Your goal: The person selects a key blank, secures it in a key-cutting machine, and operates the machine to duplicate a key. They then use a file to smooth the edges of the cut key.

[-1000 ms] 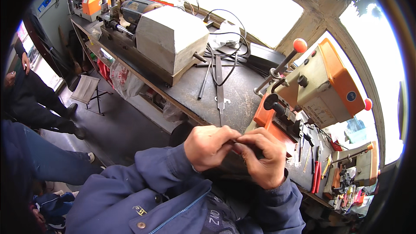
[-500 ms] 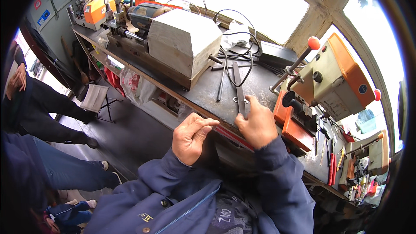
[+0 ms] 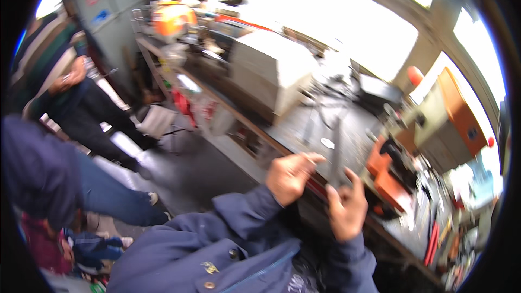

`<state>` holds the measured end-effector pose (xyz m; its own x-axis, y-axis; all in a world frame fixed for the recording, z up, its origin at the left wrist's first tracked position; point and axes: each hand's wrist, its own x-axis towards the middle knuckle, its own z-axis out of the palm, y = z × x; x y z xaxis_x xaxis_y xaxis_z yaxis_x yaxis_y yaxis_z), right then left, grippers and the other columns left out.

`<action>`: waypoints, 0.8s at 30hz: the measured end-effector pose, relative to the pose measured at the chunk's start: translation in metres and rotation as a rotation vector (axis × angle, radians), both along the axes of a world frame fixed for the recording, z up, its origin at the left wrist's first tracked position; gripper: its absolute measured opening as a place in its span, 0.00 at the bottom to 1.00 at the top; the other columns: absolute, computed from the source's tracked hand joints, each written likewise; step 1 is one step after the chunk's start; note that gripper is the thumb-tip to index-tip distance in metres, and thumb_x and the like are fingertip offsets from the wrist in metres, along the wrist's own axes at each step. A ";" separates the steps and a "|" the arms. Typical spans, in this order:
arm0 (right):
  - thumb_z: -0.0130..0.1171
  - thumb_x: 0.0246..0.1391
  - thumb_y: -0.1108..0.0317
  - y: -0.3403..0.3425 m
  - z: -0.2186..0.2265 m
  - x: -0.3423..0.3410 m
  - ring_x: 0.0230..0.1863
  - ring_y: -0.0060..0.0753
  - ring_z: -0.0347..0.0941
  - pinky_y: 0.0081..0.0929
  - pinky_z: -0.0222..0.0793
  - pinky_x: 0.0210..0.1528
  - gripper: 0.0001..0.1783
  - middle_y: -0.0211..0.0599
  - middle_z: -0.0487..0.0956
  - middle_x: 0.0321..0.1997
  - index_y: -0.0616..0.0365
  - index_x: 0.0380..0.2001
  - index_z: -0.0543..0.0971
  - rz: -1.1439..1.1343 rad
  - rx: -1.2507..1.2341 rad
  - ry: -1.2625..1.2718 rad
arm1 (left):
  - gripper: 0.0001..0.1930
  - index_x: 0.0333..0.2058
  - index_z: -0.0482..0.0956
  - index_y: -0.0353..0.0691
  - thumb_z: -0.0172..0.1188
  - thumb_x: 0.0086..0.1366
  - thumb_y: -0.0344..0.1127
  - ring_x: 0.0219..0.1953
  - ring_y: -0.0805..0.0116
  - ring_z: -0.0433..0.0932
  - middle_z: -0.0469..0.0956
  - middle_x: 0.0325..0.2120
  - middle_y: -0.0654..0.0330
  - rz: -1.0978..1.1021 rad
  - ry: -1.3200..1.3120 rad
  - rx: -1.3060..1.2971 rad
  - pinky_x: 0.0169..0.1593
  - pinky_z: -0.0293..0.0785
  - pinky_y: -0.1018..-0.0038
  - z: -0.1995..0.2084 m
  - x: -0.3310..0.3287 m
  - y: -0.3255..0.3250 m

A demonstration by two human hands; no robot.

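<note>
My left hand (image 3: 292, 178) is closed in a pinch at the bench's front edge, its fingertips pointing right. Whatever it pinches is too small and blurred to name. Just right of it, my right hand (image 3: 348, 210) has its thumb and forefinger spread apart, seemingly empty. A long, flat, dark file-like bar (image 3: 337, 146) lies on the bench, its near end by the right hand's fingertips. Beside the bar shows a small pale oval piece (image 3: 327, 143), smeared by motion. A thin dark rod (image 3: 308, 129) lies to its left.
A machine with a pale box-shaped cover (image 3: 271, 70) stands on the bench at left. An orange and cream machine (image 3: 450, 125) is at right, near red-handled pliers (image 3: 432, 243). Cables lie behind. Other people stand at left, near a folding stool (image 3: 157, 120).
The view has swung, shifting the scene rightward and blurring it. My right hand has drawn back from the bar's near end, thumb and forefinger spreading. My left hand stays pinched.
</note>
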<state>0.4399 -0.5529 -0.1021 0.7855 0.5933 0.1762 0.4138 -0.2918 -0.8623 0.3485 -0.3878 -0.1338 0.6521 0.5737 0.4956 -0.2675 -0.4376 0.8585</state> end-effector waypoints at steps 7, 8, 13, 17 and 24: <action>0.63 0.69 0.65 -0.060 -0.003 -0.030 0.27 0.24 0.76 0.22 0.72 0.27 0.29 0.37 0.81 0.35 0.60 0.69 0.69 0.114 0.146 0.806 | 0.11 0.47 0.87 0.35 0.69 0.66 0.23 0.39 0.63 0.87 0.87 0.35 0.54 0.132 -0.048 0.055 0.44 0.81 0.72 -0.019 -0.015 0.021; 0.61 0.69 0.66 -0.058 -0.007 -0.029 0.29 0.24 0.77 0.23 0.73 0.27 0.29 0.36 0.82 0.37 0.59 0.70 0.68 0.074 0.161 0.878 | 0.10 0.47 0.87 0.35 0.69 0.67 0.24 0.40 0.65 0.87 0.88 0.36 0.54 0.080 -0.046 -0.033 0.45 0.81 0.73 -0.017 -0.016 0.019; 0.60 0.70 0.64 -0.039 -0.034 -0.004 0.28 0.21 0.74 0.19 0.68 0.27 0.25 0.32 0.82 0.39 0.56 0.67 0.71 0.337 0.325 1.107 | 0.06 0.45 0.86 0.32 0.65 0.72 0.26 0.42 0.73 0.86 0.88 0.37 0.58 -0.145 0.007 -0.367 0.49 0.81 0.75 -0.007 -0.015 -0.022; 0.60 0.71 0.63 -0.030 -0.055 -0.007 0.25 0.10 0.66 0.16 0.56 0.22 0.16 0.19 0.74 0.28 0.57 0.56 0.79 0.190 0.254 0.689 | 0.08 0.45 0.84 0.31 0.66 0.73 0.30 0.49 0.72 0.83 0.88 0.39 0.56 -0.323 -0.023 -0.514 0.57 0.76 0.73 -0.006 -0.027 -0.049; 0.70 0.65 0.61 -0.027 -0.036 -0.017 0.15 0.12 0.61 0.16 0.53 0.18 0.12 0.21 0.73 0.20 0.57 0.36 0.80 0.088 0.270 0.623 | 0.05 0.42 0.88 0.34 0.66 0.69 0.26 0.38 0.65 0.86 0.87 0.33 0.54 -0.158 0.051 -0.234 0.44 0.80 0.71 -0.010 -0.043 -0.052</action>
<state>0.4229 -0.5795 -0.1378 0.7390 0.6585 -0.1423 -0.1709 -0.0210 -0.9851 0.3058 -0.4394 -0.1438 0.7630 0.5584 0.3257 -0.2703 -0.1821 0.9454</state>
